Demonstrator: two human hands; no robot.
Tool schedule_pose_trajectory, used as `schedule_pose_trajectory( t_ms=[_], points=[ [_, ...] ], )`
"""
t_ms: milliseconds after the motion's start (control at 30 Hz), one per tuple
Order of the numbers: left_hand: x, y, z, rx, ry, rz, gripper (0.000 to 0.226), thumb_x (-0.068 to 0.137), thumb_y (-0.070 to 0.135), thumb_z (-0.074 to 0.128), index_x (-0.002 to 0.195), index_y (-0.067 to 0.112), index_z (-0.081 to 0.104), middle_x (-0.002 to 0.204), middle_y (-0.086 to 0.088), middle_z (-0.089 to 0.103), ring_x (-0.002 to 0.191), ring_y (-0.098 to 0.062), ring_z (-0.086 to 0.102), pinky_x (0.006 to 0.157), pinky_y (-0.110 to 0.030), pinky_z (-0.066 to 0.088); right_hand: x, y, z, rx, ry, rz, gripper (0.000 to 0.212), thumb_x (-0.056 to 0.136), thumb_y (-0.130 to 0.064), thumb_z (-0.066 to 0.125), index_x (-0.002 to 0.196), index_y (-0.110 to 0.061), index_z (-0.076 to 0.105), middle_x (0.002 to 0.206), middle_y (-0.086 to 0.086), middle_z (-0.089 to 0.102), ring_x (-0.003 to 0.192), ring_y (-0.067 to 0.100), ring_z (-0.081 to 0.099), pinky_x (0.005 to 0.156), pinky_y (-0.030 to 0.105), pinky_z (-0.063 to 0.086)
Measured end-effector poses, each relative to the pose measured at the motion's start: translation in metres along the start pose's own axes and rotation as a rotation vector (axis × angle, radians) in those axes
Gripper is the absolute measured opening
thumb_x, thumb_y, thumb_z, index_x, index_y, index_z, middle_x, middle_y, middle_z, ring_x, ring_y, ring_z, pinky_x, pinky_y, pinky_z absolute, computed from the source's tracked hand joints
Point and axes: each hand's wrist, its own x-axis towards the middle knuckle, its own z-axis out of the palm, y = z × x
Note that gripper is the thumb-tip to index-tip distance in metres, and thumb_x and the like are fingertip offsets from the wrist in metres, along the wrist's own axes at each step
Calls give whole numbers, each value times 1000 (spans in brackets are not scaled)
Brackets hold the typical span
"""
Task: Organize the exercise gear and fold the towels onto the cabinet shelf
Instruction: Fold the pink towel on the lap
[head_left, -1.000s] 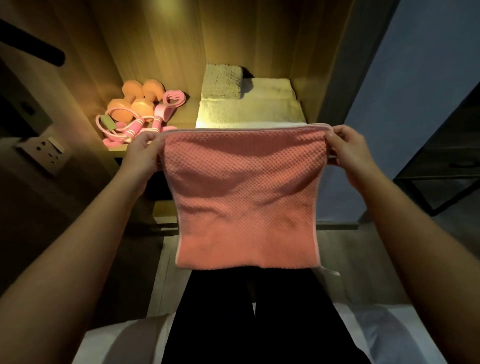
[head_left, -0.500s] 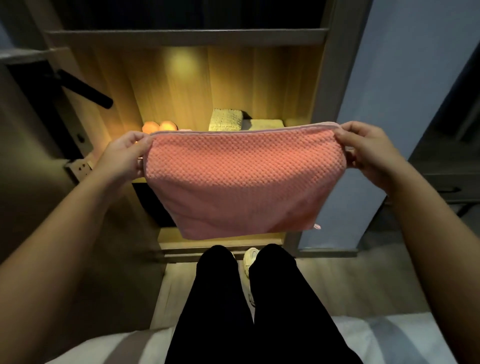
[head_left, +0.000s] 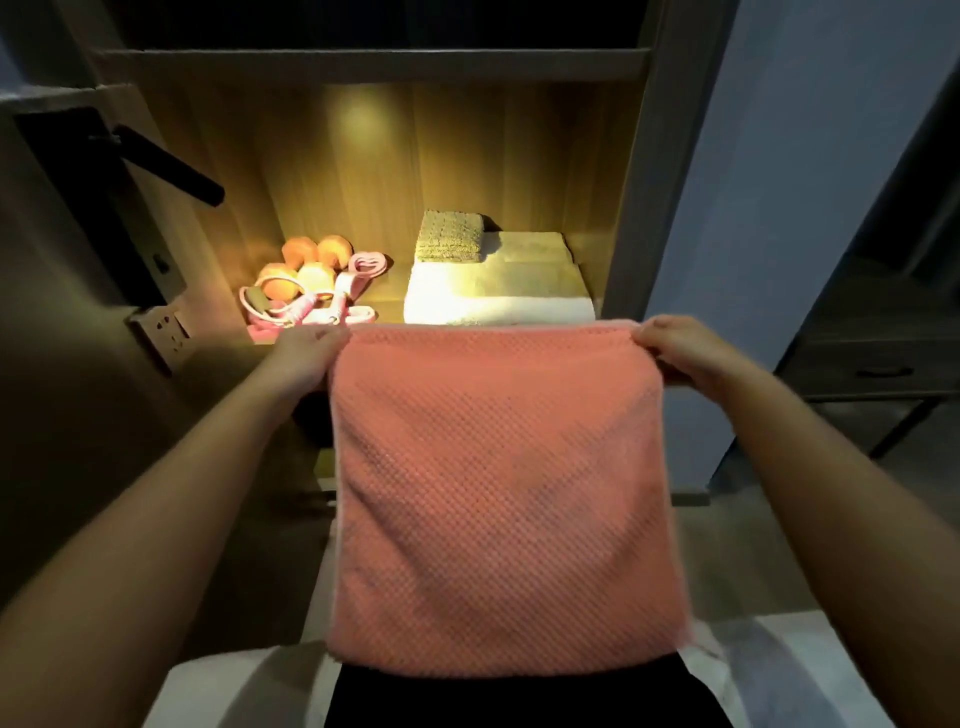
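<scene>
1. Squarely before the person hangs a salmon-pink towel (head_left: 498, 493), a near-square panel of dimpled, waffle-like pile with a pale piped hem. Its top edge is stretched level just in front of the cabinet shelf (head_left: 387, 299), and its lower edge falls over black trousers (head_left: 519, 696).
2. The left hand (head_left: 306, 356) pinches the towel's top left corner, fingers curled onto the hem.
3. The right hand (head_left: 685, 353) grips the top right corner the same way, knuckles bent over the edge.
4. On the right of the lit, wood-grain shelf sits a stack of folded towels: a thick, plush white towel (head_left: 493, 296) at the bottom, a flatter beige towel (head_left: 530, 249) on it, and a small, ribbed olive cloth (head_left: 451, 236) on top towards the back.
5. On the left lie orange dumbbells (head_left: 311, 260) with rounded ends, and against their front a pink jump rope (head_left: 311, 306), its cord looped beside its handles.
6. Left of the cabinet are a white wall socket (head_left: 166, 332) and a black bar handle (head_left: 166, 166).
</scene>
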Motion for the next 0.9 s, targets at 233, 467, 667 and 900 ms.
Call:
schedule_pose_trajectory(
  t_ms=[233, 467, 667, 900],
  points=[
    [25, -71, 46, 116, 46, -96, 12, 95, 29, 60, 93, 19, 67, 99, -3, 67, 96, -24, 62, 85, -45, 54, 38, 72, 49, -51, 159, 58, 22, 97, -12, 52, 75, -17, 56, 91, 16, 60, 77, 23, 56, 62, 33, 49],
    [17, -88, 57, 197, 54, -42, 17, 99, 25, 53, 105, 13, 63, 103, -3, 64, 96, -21, 60, 82, -37, 51, 45, 101, 61, -118, 134, 23, 10, 97, -15, 53, 96, -8, 61, 100, 15, 64, 92, 26, 59, 83, 46, 51],
    [-53, -108, 39, 206, -140, 69, 4, 97, 17, 56, 98, 17, 61, 97, 2, 66, 91, -10, 63, 75, -27, 50, -18, 129, 53, -203, 66, -89, 10, 93, -9, 56, 87, -4, 61, 82, 7, 64, 74, 16, 57, 69, 28, 45],
    [-119, -135, 24, 318, -304, 149, 18, 88, 4, 63, 85, 22, 60, 84, 8, 63, 78, -5, 60, 66, -27, 50, -87, 155, 50, -167, -42, -211, 23, 87, -2, 59, 79, -24, 61, 83, -4, 68, 84, 12, 64, 77, 23, 50]
  ],
)
